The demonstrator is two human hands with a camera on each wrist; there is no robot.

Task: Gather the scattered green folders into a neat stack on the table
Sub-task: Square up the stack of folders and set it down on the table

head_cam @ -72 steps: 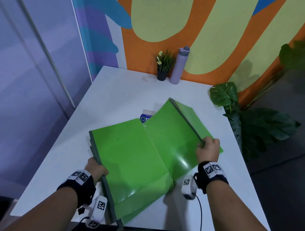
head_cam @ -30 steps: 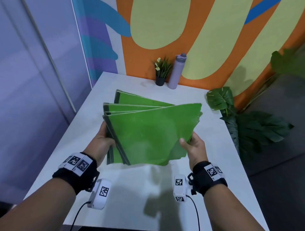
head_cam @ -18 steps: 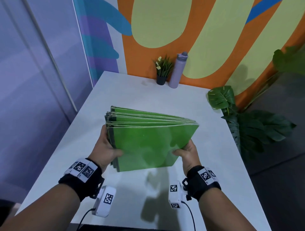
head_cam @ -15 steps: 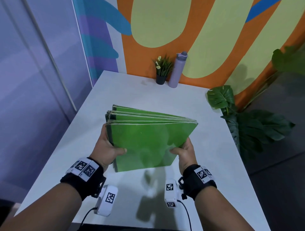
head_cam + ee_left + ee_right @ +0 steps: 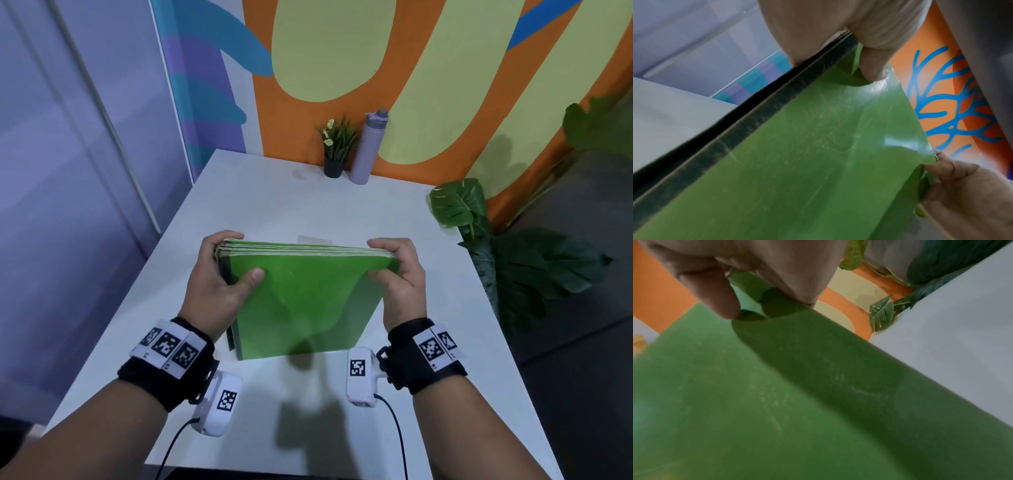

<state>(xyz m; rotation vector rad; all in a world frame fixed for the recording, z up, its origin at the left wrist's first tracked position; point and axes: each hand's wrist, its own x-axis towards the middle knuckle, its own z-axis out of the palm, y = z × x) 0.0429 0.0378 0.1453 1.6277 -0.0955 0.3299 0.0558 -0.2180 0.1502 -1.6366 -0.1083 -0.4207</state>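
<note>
Since half a second ago both hands have slid up to the folders' top corners. Green folders (image 5: 308, 301) stand upright, edges squared, lower edge at the white table (image 5: 308, 205). Left hand (image 5: 219, 284) and right hand (image 5: 400, 277) each clamp a corner, thumbs in front.

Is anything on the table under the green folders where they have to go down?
Nothing visible. Both hands hold the stack of green folders above bare white table. The small potted plant and lilac bottle stand far back.
</note>
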